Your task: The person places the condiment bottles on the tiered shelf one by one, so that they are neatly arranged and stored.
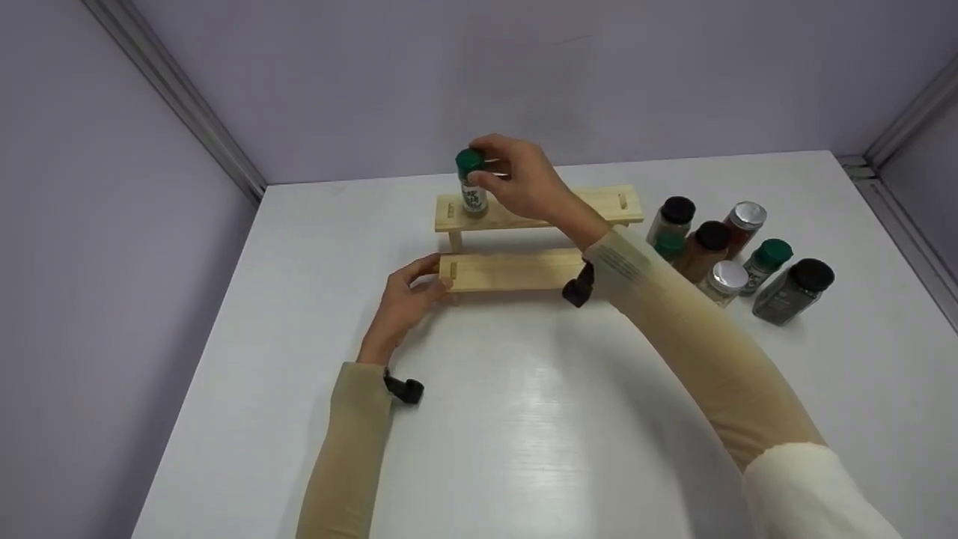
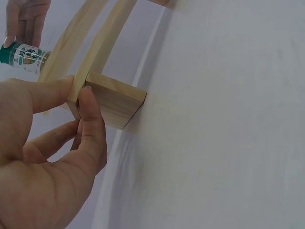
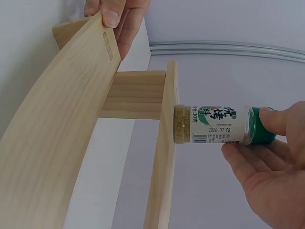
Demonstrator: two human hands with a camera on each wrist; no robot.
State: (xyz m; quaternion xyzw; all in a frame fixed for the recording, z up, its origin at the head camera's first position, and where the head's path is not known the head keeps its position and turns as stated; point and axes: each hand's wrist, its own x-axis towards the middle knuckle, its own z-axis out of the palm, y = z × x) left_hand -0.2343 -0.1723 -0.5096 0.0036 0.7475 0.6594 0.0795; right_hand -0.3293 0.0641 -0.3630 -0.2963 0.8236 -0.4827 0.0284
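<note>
A two-tier wooden rack (image 1: 516,271) stands on the white table. Near the left end of its upper, rear shelf (image 1: 539,209), a spice jar (image 3: 209,125) with a green cap and a white label is upright, its base at the board. My right hand (image 1: 524,176) pinches the jar by its cap between thumb and fingers. At the left end of the lower, front shelf, my left hand (image 1: 408,299) grips the board's end, thumb on one face and fingers on the other, as the left wrist view (image 2: 57,157) also shows.
Right of the rack several spice jars stand in a group: a black-capped jar (image 1: 793,290), a green-capped jar (image 1: 766,266), a silver-capped jar (image 1: 724,281) and others. My right forearm crosses in front of the rack's right part. A pale wall (image 1: 359,90) rises behind the table.
</note>
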